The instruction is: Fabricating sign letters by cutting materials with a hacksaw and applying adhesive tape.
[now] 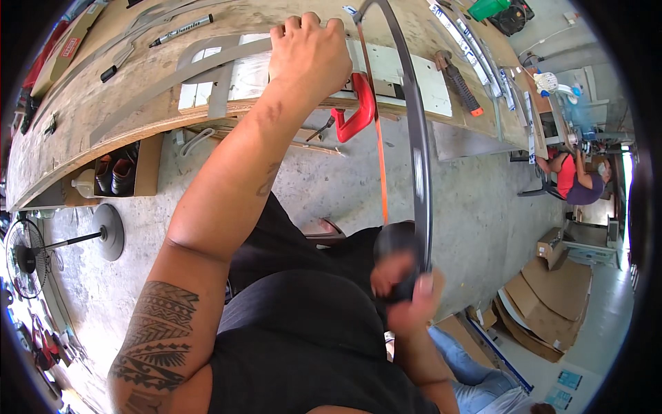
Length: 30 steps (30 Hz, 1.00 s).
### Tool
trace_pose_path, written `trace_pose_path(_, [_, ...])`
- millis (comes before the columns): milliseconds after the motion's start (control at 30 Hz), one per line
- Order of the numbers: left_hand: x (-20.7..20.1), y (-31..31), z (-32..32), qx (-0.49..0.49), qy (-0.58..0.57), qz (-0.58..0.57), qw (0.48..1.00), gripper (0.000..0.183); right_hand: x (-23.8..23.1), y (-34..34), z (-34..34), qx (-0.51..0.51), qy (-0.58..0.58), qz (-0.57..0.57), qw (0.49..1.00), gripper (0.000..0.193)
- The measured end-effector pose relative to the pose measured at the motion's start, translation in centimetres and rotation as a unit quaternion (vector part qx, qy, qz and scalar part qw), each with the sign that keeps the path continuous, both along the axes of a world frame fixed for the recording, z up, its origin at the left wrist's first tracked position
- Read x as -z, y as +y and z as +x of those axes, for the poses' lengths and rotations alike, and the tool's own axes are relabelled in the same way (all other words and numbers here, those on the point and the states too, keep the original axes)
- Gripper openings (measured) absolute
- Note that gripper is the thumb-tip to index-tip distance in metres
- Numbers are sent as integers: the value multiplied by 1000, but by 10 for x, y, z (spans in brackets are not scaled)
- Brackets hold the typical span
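Note:
My right hand (412, 297), blurred by motion, is closed around the handle of a hacksaw near my body. The saw's black bowed frame (419, 162) and orange blade (383, 169) reach up to the bench edge. My left hand (310, 55) rests on the bench with curled fingers, over white plates (252, 77). What lies under its palm is hidden. A long grey flat strip (162, 86) runs up to that hand from the left. Beside it, a red C-clamp (365, 103) grips the bench edge, left of the blade.
On the wooden bench (76, 117) lie a marker (181, 31) and a black-handled tool with an orange end (460, 86). Long metal rails (472, 48) lie at the right. Below are a boxed pair of shoes (114, 174), a fan (27, 252) and cardboard (545, 303). Another person (576, 176) sits far right.

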<state>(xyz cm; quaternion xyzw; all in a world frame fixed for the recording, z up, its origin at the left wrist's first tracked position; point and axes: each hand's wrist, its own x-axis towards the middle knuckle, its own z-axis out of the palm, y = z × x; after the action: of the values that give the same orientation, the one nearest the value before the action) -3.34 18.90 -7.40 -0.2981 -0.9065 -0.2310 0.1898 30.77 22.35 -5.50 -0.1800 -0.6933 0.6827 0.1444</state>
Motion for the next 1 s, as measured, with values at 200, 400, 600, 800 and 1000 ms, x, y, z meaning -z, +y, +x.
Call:
trace_pose_path(200, [-8, 1, 2, -18, -34, -32, 999, 40, -18, 41, -140, 9, 38, -62, 997, 51])
trace_pose_path(400, [-7, 0, -1, -20, -45, -31, 998, 37, -17, 35, -124, -5, 22, -35, 999, 52])
trace_pose_path(600, [-40, -11, 22, -1, -43, -19, 999, 30, 3, -3, 21, 5, -1, -37, 999, 60])
trace_pose_path(800, [-17, -11, 15, 16, 61, 88, 994, 29, -9, -17, 41, -16, -23, -23, 999, 61])
trace_pose_path(1000, [-24, -5, 14, 3, -13, 7, 1000, 29, -12, 31, -98, 12, 28, -61, 998, 55])
